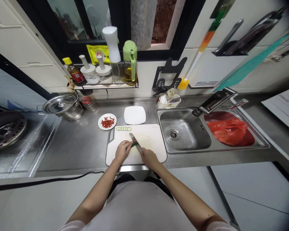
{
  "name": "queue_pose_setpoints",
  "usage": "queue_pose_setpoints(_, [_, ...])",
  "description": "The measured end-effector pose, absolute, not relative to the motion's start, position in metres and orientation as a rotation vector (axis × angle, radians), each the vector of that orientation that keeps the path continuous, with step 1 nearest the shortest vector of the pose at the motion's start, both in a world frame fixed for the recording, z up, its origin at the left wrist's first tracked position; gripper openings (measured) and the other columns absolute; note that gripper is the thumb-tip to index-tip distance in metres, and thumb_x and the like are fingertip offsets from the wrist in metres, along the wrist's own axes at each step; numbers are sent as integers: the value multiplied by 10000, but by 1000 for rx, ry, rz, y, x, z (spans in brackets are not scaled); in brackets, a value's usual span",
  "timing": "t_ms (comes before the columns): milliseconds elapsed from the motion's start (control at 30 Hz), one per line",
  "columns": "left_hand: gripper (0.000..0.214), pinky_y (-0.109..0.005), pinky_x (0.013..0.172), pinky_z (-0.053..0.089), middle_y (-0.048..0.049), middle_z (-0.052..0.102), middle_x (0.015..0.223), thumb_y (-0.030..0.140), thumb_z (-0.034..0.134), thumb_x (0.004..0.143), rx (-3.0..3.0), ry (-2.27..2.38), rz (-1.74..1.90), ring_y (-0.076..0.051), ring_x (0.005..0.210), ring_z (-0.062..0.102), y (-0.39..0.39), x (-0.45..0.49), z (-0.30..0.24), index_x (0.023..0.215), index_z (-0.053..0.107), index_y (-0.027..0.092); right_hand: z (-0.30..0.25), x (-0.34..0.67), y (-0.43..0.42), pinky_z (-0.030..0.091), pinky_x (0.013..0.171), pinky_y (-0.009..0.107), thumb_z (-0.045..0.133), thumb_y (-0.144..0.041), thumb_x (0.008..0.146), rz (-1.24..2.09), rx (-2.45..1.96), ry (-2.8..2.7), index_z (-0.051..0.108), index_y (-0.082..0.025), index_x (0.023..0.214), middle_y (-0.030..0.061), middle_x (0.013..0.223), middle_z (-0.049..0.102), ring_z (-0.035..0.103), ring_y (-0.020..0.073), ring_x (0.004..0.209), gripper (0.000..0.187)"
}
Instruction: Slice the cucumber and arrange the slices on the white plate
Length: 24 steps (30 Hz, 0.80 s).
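- Our pale shirt (132, 205) lies nearest to the camera; from its sides our forearms (98, 192) reach forward over the worktop (70, 144).
- Cucumber (133, 144) is on the white cutting board (156, 155), between our hands and just at the knife (137, 146); the left hand partly hides it.
- We judge this piece light and firm, but slippery where it is cut; the slices (123, 128) are probably easy to break. It seems best to hold the skin, away from the blade.
- Our left hand (123, 150) is palm down, its fingers narrow, holding the cucumber.
- Our right hand (149, 158) has its fingers closed around the knife's handle; the blade slants forward and to the left.
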<state>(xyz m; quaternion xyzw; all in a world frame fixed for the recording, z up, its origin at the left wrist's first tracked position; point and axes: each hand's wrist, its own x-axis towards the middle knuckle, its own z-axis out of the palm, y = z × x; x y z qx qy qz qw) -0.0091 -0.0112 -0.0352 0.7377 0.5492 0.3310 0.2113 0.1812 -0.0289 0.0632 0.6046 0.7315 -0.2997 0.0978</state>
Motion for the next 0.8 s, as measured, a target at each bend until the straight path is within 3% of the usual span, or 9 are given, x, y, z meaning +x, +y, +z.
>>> queue_pose_setpoints(800, [240, -316, 827, 501, -49, 657, 943, 221, 484, 906, 2042, 1515, 886, -165, 906, 603, -9, -10, -34, 1041, 683, 226, 75, 188, -38, 407, 743, 306, 339, -201, 934, -909, 1732, 2066, 554, -140, 1112, 148, 988, 670, 627, 236, 955, 285])
